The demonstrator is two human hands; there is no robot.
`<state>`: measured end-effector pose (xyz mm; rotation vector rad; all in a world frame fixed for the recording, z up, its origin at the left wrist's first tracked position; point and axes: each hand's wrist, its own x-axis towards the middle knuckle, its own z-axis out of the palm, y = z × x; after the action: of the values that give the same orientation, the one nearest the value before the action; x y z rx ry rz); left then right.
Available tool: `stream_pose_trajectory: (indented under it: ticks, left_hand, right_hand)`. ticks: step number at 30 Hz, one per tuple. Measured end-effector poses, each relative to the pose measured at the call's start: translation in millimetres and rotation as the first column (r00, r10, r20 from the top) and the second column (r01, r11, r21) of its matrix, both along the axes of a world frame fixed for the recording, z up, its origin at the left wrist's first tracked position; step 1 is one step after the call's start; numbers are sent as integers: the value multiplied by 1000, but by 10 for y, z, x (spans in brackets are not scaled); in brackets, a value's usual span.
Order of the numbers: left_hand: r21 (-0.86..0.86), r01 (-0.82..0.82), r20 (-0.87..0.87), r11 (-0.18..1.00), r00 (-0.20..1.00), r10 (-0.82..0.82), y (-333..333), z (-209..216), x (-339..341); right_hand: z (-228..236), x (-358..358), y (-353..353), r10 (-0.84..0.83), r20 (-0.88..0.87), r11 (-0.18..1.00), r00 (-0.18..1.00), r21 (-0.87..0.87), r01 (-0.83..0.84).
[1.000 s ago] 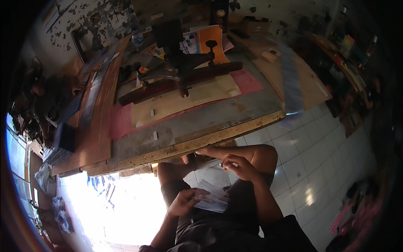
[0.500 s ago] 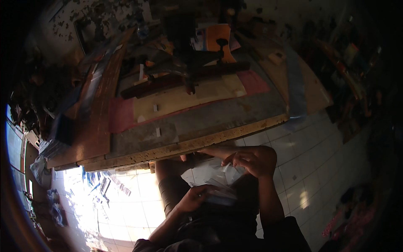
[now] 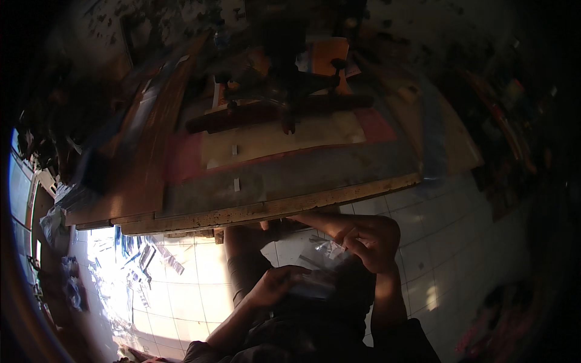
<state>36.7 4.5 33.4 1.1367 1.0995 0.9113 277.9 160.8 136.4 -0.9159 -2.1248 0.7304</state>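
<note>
Above my lap, my left hand (image 3: 278, 285) is closed on a clear plastic bag (image 3: 316, 285), which looks thin and glossy. Higher and to the right, my right hand (image 3: 365, 247) is bent at the wrist, its thumb and fingers pinching the edge of crumpled clear plastic (image 3: 331, 249). The plastic spans the space between both hands. Whether it is one bag or several layers I cannot tell in the dim light. My bent legs show beneath it.
Ahead stands a workbench (image 3: 290, 202) with a worn wooden front edge. On it are a dark metal press (image 3: 290, 91), a yellowish sheet over pink (image 3: 284, 142) and two small pale pieces (image 3: 236, 185). Plastic scraps (image 3: 142, 257) litter the sunlit tiled floor at left.
My right hand has come slightly down with its fingers drawn together at the plastic's edge. The plastic between my hands lies differently. The bench has shifted a little rightward in view.
</note>
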Motion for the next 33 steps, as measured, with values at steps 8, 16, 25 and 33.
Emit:
stream_pose_trajectory:
  ticks: [8, 16, 25, 33]
  left_hand:
    - [37, -55, -3, 998, 998, 55, 108, 83, 106]
    - [69, -140, 84, 988, 987, 135, 237, -92, 184]
    - [32, -234, 158, 972, 961, 226, 283, -424, 254]
    - [25, -351, 162, 936, 925, 343, 402, -733, 208]
  right_hand:
    - [58, 39, 15, -170, -23, 913, 985, 372, 166]
    - [586, 39, -250, 37, -110, 885, 993, 465, 19]
    - [782, 144, -312, 202, 91, 871, 975, 438, -222]
    - [1025, 341, -628, 376, -156, 754, 914, 624, -204]
